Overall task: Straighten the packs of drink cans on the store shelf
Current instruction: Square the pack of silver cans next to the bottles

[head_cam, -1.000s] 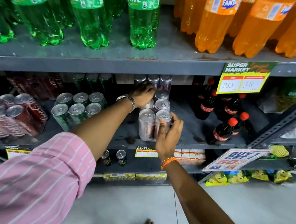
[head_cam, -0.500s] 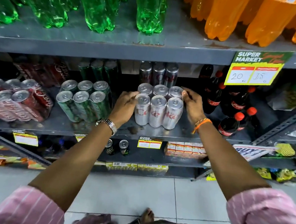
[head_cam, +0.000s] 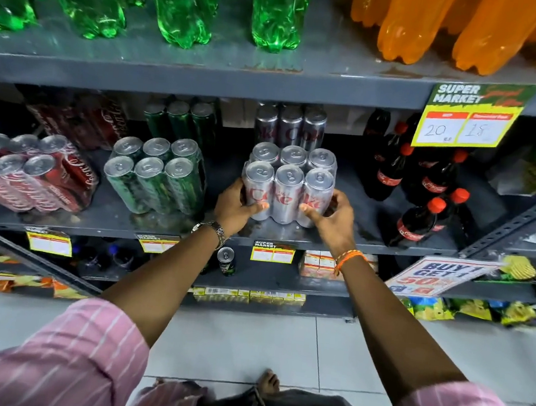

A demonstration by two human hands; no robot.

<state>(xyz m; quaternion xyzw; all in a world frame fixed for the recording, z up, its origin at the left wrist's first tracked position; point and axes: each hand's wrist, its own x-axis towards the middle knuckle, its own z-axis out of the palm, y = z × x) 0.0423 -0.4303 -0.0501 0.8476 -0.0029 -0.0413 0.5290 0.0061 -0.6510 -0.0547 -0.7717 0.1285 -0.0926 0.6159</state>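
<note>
A shrink-wrapped pack of silver cola cans (head_cam: 288,185) stands upright near the front of the grey middle shelf (head_cam: 289,238). My left hand (head_cam: 236,206) grips its lower left side, thumb across the front. My right hand (head_cam: 334,216) grips its lower right side the same way. A second silver pack (head_cam: 289,125) stands behind it. To the left sit a green can pack (head_cam: 155,174), turned at a slight angle, and a red cola can pack (head_cam: 31,174), leaning and skewed. More red and green packs stand in the dark at the back.
Small cola bottles (head_cam: 422,199) with red caps crowd the shelf right of the silver pack. Green bottles (head_cam: 182,2) and orange bottles (head_cam: 476,29) fill the shelf above. A yellow price tag (head_cam: 467,121) hangs from its edge. Snack bags and juice cartons lie on lower shelves.
The silver pack went from lying tipped to standing upright. Both hands slid from its top and sides down to its lower front corners. The camera moved closer and lower.
</note>
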